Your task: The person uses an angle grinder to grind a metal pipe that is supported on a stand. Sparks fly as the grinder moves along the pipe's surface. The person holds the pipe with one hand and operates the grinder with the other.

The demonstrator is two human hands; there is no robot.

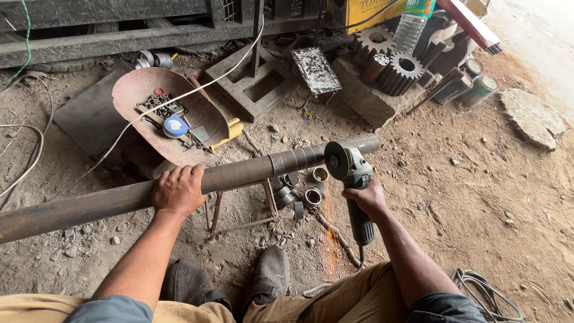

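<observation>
1. At the bottom edge of the frame sit the person's knees in tan trousers, with two dusty grey shoes (272,272) between them on the dirt floor (478,197).
2. At lower right a coil of cable (487,293) lies on the ground beside the right leg.
3. The right hand (366,200), right of centre, has its fingers wrapped tight around the body of an angle grinder (354,185), whose disc meets the steel pipe (239,176); orange sparks fall below it.
4. The left hand (177,190), left of centre, lies on top of the pipe with its fingers curled over the far side, pressing it down.
5. The pipe runs from the left edge up to the centre right, resting on a small metal stand (239,206); several shallow rings mark it near the disc.
6. Short cut pipe rings (311,191) lie on the ground just under the pipe's end.
7. Beyond, at upper left, a rusty pan (203,116) holds small hardware and a round blue tape measure (176,126).
8. At top right, gears (397,69) rest on a stone block, with a plastic bottle (412,24) behind them.
</observation>
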